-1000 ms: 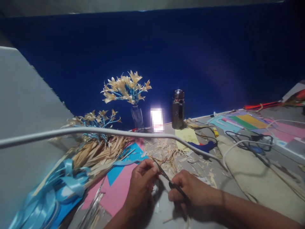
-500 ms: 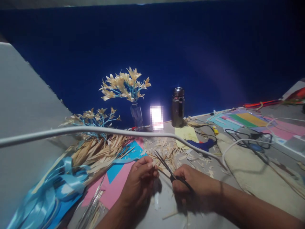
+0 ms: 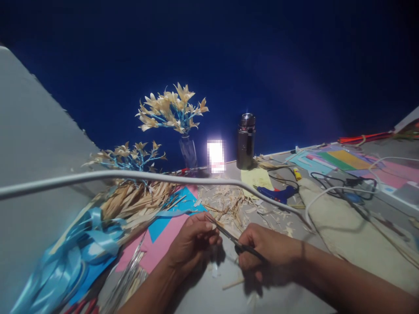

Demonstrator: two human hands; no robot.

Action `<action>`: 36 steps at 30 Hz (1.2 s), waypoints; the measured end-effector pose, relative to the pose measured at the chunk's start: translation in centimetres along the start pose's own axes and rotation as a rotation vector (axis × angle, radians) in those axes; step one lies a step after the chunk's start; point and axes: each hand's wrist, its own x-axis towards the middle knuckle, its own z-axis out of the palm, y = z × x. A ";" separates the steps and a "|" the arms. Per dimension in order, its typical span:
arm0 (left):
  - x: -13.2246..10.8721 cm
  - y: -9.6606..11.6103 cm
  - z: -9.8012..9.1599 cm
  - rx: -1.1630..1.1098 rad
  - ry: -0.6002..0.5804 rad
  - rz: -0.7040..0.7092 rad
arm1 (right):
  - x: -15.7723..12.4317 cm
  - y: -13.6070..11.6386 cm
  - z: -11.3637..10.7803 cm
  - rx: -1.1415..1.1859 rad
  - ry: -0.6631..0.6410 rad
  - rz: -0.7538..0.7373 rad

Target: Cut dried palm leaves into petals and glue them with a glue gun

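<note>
My right hand (image 3: 257,246) grips a pair of scissors (image 3: 231,239) with dark handles. The blades look closed, or nearly so, and their tips reach my left hand's fingertips. My left hand (image 3: 194,237) is closed in a pinch on a small pale piece (image 3: 213,226), apparently dried husk; most of it is hidden by the fingers. Just beyond both hands lie scattered pale trimmings (image 3: 229,203). Left of my left hand are pink paper (image 3: 163,244), blue paper (image 3: 160,226) and a heap of dried husk strips (image 3: 124,205).
A white cable (image 3: 183,179) crosses in front. Husk flowers (image 3: 173,107) stand in a clear vase (image 3: 188,152) beside a dark flask (image 3: 246,141). A blue glue gun (image 3: 278,194) lies to the right. Light-blue ribbon (image 3: 75,248) and silvery wires (image 3: 126,274) lie left.
The scissor blades were spread apart and have come together, their tips moving left and down to my left hand's fingertips. The head view has tilted slightly downward.
</note>
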 end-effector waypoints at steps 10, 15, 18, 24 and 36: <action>-0.2 0.1 -0.1 0.002 0.007 0.001 | 0.8 0.9 -0.1 0.119 0.045 -0.030; -0.1 0.0 -0.1 -0.039 0.090 0.044 | 0.9 0.9 -0.1 0.104 0.037 -0.035; -0.2 0.2 0.3 -0.045 0.117 0.073 | 0.8 0.7 0.0 0.101 0.049 -0.031; -0.2 0.2 0.7 -0.041 0.149 0.087 | 0.6 0.7 0.2 0.103 0.055 -0.033; -0.1 0.1 0.5 0.011 0.181 0.020 | 0.8 0.8 0.1 0.044 0.043 -0.035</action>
